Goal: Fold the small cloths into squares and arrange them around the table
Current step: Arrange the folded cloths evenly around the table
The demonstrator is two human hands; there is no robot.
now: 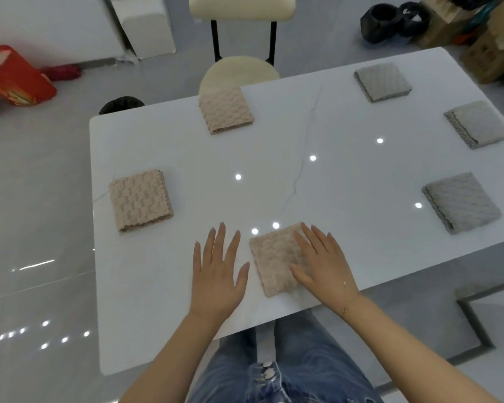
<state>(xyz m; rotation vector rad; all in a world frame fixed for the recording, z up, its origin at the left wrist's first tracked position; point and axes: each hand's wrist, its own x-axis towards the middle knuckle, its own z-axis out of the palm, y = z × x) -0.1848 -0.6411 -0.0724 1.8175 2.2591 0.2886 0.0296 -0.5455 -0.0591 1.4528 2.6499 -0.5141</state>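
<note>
Several folded square cloths lie spread around the white table (186, 315). A beige cloth (271, 260) sits at the near edge; my right hand (323, 263) lies flat on its right part with straight fingers. My left hand (218, 271) is flat on the bare tabletop just left of that cloth, apart from it. Two more beige cloths lie at the left (140, 200) and at the far edge (226, 110). Three grey cloths lie on the right side: far (383, 82), middle (477, 123), near (461, 202).
A cream chair (239, 74) stands at the table's far side. A black bin (121, 104) is by the far left corner. A red bag (15, 75) lies on the floor to the left, boxes and black items (396, 21) at the far right.
</note>
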